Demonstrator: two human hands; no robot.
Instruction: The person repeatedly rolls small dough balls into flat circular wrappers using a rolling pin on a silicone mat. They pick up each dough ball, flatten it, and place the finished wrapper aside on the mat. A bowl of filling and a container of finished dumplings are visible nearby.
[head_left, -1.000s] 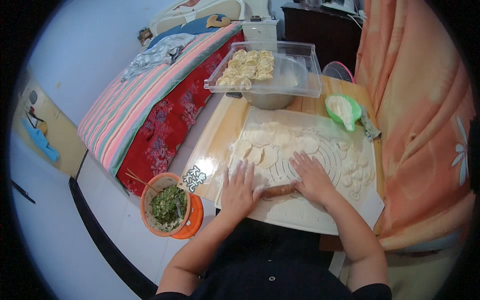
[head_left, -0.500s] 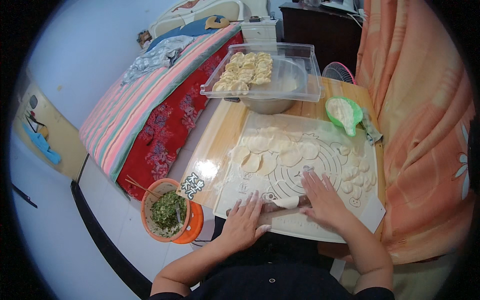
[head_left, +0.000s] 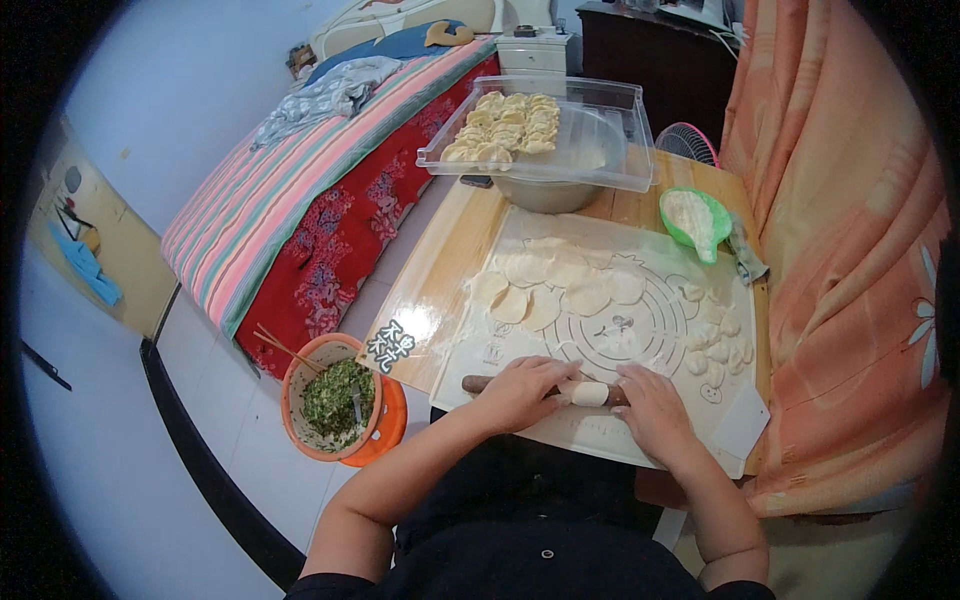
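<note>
A dark wooden rolling pin (head_left: 482, 383) lies across the near part of a printed white mat (head_left: 560, 432). My left hand (head_left: 522, 396) curls over its left half, while my right hand (head_left: 652, 408) grips the right end. Between them, a small pale dough sheet (head_left: 588, 393) is draped round the pin. Beyond my hands, several round dough wrappers (head_left: 586, 290) lie partly overlapped. Small pressed dough pieces (head_left: 718, 352) rest at the mat's right side, dusted with flour.
A clear tray (head_left: 630, 172) of dumplings (head_left: 510, 125) sits on a metal basin (head_left: 545, 196) at the back. A green scoop (head_left: 715, 245) of flour stands at right, near the orange curtain (head_left: 830, 300). Left of the table, a bowl (head_left: 290, 405) holds green filling and chopsticks (head_left: 285, 343).
My left hand has slid right and inward along the pin, its fingers now bent over it. My right hand has drawn slightly back, its fingers curling at the pin's end.
</note>
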